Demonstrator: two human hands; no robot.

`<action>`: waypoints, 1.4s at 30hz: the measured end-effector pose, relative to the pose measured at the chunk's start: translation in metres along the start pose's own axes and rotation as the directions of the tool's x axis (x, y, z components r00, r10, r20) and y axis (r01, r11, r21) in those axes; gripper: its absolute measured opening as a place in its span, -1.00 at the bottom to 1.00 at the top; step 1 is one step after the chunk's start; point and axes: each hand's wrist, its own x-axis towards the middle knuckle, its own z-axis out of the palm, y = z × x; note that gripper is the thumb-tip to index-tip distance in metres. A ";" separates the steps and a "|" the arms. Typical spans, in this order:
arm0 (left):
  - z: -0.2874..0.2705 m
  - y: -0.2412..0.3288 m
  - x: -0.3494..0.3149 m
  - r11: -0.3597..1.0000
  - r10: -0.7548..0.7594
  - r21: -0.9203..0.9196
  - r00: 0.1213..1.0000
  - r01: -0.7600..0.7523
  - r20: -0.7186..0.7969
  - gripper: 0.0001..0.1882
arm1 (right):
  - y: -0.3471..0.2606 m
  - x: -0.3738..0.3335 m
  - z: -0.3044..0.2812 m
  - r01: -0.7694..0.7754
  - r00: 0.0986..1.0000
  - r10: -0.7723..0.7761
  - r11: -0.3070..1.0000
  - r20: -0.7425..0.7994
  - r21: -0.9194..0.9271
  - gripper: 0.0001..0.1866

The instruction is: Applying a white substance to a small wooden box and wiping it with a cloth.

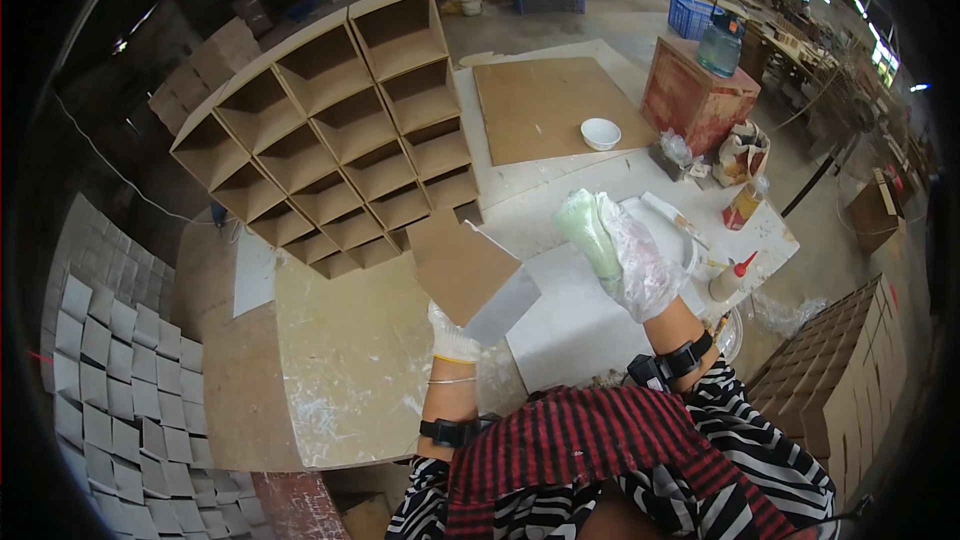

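Note:
My left hand (453, 337), in a white knit glove with a yellow cuff, grips a small box (465, 270) from below. One face of the box is brown board, and a side of it is white. Most of the left fingers are hidden behind the box. Crumpled clear plastic covers my right hand (640, 265), which is over the white work surface. A pale green, soft-looking bundle (590, 230) shows at its front, against the plastic. The right fingers are hidden, so whether they close on the bundle does not show.
A brown compartment rack (345, 120) stands on the table's far left. Farther back, a white bowl (600, 134) sits on a brown board (545, 105). At right are a red-capped glue bottle (733, 277), another bottle (745, 203) and a white round tray (685, 240). Stacked white boxes (120, 370) fill the left side.

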 end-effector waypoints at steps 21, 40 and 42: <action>0.048 -0.003 0.002 0.982 0.098 0.168 0.995 -0.090 -0.035 -0.52 | -0.085 0.049 0.004 -0.365 0.815 0.059 0.825 0.577 0.431 -0.70; 0.053 -0.009 -0.015 0.938 -0.242 0.251 0.970 0.241 -0.025 -0.52 | -0.022 0.075 -0.005 0.271 0.923 -0.303 0.949 0.239 0.161 -0.60; 0.054 -0.011 -0.014 0.927 -0.080 0.345 0.975 0.149 -0.207 -0.54 | -0.037 0.072 -0.012 0.308 0.891 -0.343 0.938 0.297 0.159 -0.61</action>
